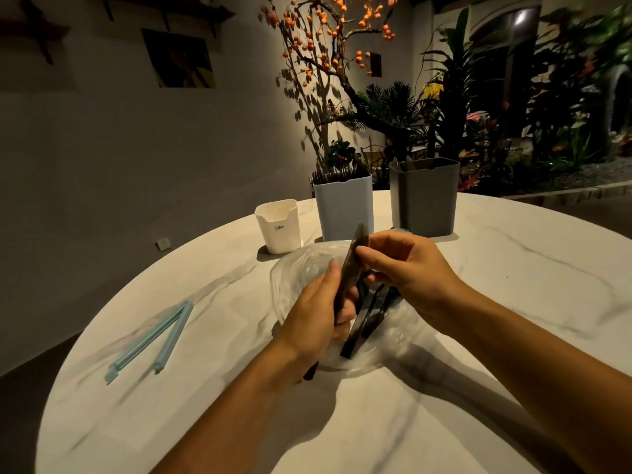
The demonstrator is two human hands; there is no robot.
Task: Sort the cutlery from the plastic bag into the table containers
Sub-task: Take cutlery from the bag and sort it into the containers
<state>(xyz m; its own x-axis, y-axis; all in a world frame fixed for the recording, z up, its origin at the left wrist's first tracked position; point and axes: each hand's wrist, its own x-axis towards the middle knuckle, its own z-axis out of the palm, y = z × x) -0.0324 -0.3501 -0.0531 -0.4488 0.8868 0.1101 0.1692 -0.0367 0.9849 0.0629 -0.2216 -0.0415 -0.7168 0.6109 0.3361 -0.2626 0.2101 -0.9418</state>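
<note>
Hands are lifting one dark utensil (350, 271) above the plastic bag (297, 268): left hand (316, 311) fingers are gripping its handle, right hand (407, 265) fingers are pinching its top, probably for sorting it.

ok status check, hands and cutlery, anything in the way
Left hand grips one dark cutlery piece; right hand pinches its upper end. More pieces on the plastic bag. Three containers behind; path looks clear.
</note>
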